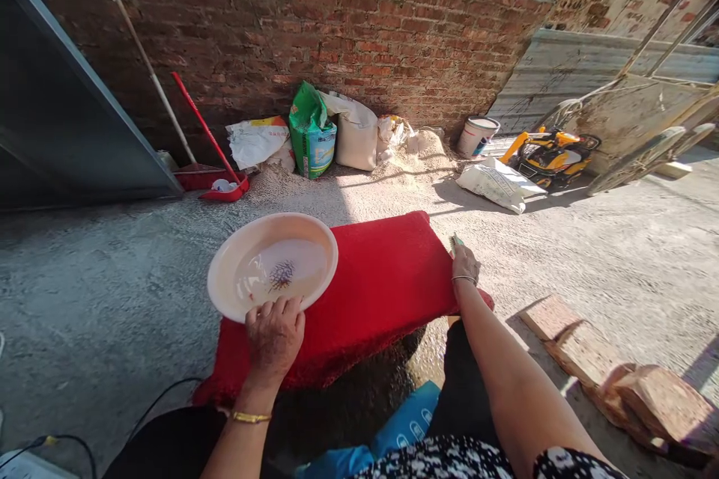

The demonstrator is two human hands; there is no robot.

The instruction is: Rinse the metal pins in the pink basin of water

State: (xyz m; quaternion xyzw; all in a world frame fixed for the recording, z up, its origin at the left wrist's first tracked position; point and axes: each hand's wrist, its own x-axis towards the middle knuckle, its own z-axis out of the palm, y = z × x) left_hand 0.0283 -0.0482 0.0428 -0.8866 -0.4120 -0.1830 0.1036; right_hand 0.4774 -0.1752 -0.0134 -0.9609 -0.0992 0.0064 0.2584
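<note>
A pale pink plastic basin (222,281) holding shallow water stands on the left end of a low bench covered with red cloth (376,269). My left hand (275,337) has its fingers curled over the basin's near rim. Over at the cloth's right edge, my right hand (466,268) is closed around a small green object (455,241). Only the tip of that object shows past the fingers, so its kind is unclear. The cloth hangs over the near side, and the ground beneath looks wet.
Several bricks (589,352) lie on the ground at the right. Along the brick wall (359,22) stand a green sack (311,135), a pale sack (358,136), a bucket (477,136) and a red dustpan (228,193). A yellow toy vehicle (553,157) is farther right.
</note>
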